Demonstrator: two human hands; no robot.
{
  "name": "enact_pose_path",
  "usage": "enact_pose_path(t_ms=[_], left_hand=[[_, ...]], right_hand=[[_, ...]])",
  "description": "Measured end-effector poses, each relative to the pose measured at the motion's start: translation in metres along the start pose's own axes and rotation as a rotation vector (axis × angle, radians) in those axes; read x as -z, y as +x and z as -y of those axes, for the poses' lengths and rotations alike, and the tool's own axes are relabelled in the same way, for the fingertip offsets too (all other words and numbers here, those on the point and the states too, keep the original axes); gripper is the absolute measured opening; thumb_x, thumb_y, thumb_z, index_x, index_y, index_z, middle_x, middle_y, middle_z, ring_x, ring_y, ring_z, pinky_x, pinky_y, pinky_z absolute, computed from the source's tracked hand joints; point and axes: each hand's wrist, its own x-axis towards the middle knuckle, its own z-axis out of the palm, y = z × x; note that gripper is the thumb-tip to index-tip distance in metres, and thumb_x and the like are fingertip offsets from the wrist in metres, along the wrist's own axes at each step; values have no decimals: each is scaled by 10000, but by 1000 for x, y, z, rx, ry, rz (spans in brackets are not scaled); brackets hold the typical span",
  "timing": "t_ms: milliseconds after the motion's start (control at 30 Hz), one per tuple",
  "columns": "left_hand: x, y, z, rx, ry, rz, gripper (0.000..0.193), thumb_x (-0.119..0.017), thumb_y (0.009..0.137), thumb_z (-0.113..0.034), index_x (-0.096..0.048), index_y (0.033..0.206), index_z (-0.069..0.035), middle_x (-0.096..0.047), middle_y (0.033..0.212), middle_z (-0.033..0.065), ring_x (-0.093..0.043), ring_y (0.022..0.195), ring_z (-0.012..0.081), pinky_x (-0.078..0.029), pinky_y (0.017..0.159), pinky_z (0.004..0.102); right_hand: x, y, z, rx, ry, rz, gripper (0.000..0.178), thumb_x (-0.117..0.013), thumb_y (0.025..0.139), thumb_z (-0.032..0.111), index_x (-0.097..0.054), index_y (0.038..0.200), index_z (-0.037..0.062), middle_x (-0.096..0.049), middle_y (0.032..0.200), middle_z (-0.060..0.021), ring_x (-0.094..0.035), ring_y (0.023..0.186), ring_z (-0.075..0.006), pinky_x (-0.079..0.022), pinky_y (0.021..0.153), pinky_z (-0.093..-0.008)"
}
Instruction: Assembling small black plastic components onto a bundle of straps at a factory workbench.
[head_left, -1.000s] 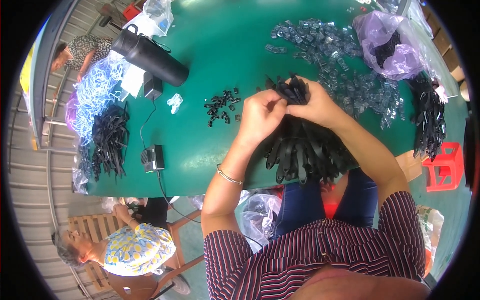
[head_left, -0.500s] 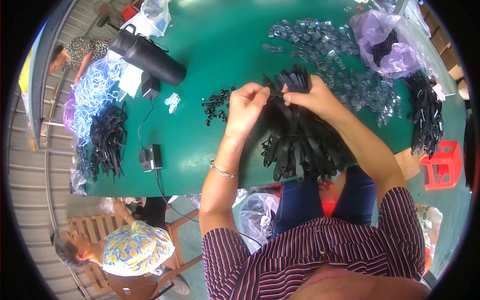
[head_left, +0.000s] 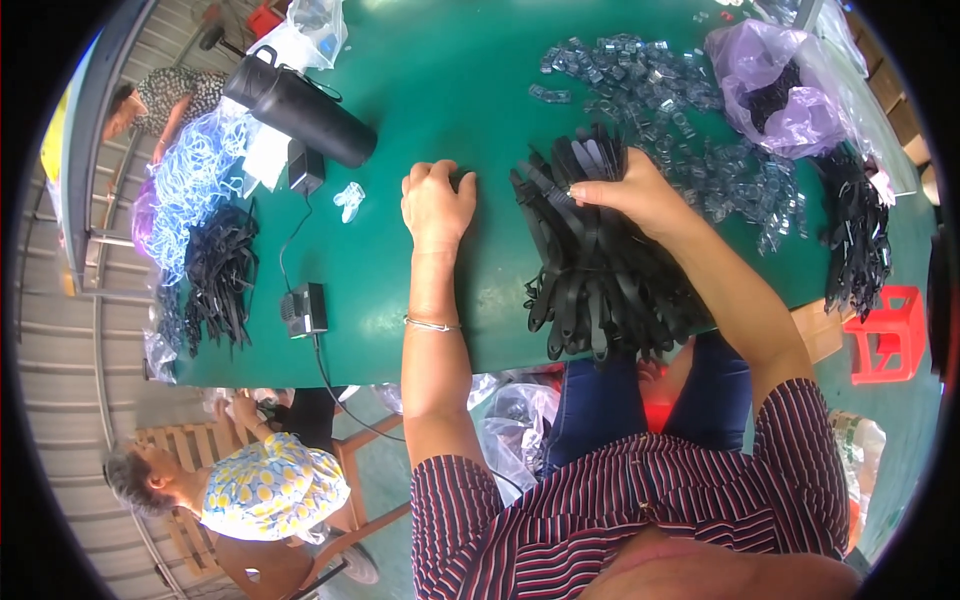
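My right hand (head_left: 640,195) is closed on the upper ends of a thick bundle of black straps (head_left: 610,270), thumb pressed across the front. The straps fan down to the table's near edge, their looped ends with small black fittings hanging toward my lap. Left of the bundle, my left hand (head_left: 437,205) rests palm down on the green table, thumb apart from the bent fingers. It covers the spot where small black plastic pieces lay, so those are hidden. Beyond the bundle lie many loose clear plastic buckles (head_left: 650,85).
A black bottle (head_left: 300,108) and a small black device (head_left: 303,310) with a cable lie left. Further left are blue-white cords (head_left: 190,190) and black straps (head_left: 220,265). A purple bag (head_left: 740,60) and hanging straps (head_left: 858,230) are right. One person sits at left; another is beyond.
My left hand has left the straps and moved left and down onto the small black pieces, covering them. My right hand keeps its hold on the bundle, whose top straps have spread.
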Motion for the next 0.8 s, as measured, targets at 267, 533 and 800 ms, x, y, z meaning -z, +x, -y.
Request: enact_pose_path(t_ms=[267,533,800], left_hand=[[-2,-1,-4,-36,-47,43,108,-663,690,-166,-660,768,-91,-591,862,86,-544,858,282,-463,725,385],[13,3,-22,139,-381,145,110,-663,715,-93,-612,788,-29,-624,806,80,-604,730,204,-475,657,279],[17,-11,-58,255,-1270,310,120,-617,780,23,-593,890,-20,-606,800,6,-546,696,62,-454,634,192]], right_hand=[[6,2,0,-21,-58,75,227,-675,684,99,-572,864,7,-585,747,-47,-553,730,-130,-424,688,-255],[3,1,2,-35,-2,52,228,-668,691,84,-566,870,-14,-592,745,-71,-572,693,-150,-446,669,-278],[1,0,3,-35,48,25,294,-674,702,72,-541,945,-28,-590,758,-99,-569,653,-151,-451,627,-262]])
